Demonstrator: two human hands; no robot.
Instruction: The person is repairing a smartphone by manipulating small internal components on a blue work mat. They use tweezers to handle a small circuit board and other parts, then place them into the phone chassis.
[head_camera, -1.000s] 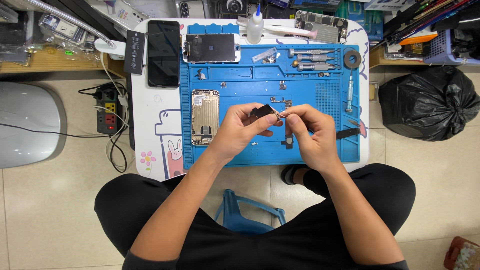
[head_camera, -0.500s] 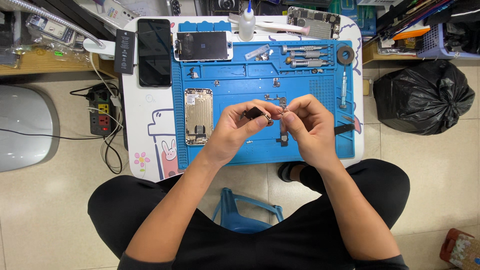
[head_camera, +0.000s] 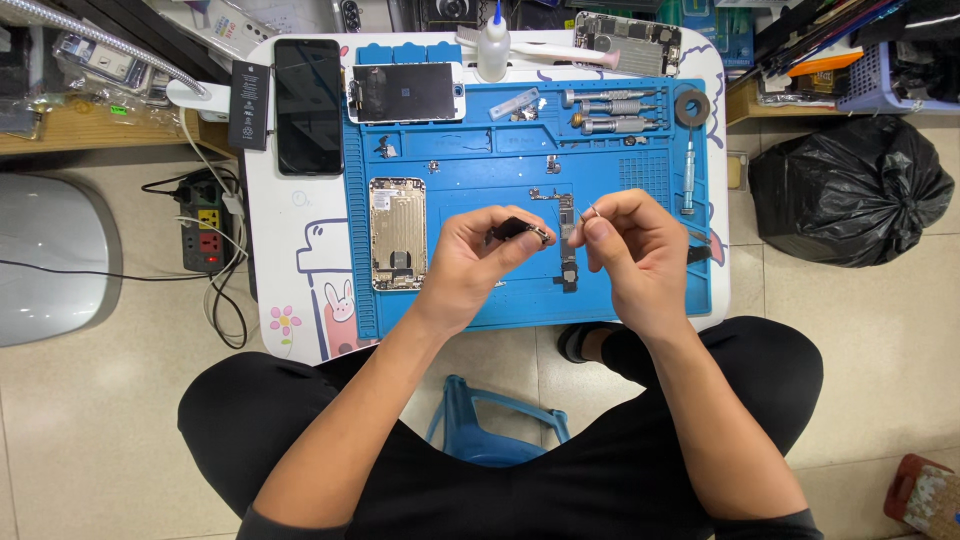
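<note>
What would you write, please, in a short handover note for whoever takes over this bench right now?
Left hand: pinches a small dark part above the blue mat.
Right hand: pinches a tiny silvery piece at its fingertips.
Logic board lies on the mat between the hands; opened phone shell lies to the left, detached screen at the top, screwdrivers top right.
Done: phone is apart.
Left: parts are loose, nothing refitted.

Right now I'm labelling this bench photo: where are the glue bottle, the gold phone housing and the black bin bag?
glue bottle (head_camera: 492, 55), head view, on its white body.
gold phone housing (head_camera: 398, 232), head view, middle of its open shell.
black bin bag (head_camera: 850, 190), head view, centre of the bag.
</note>
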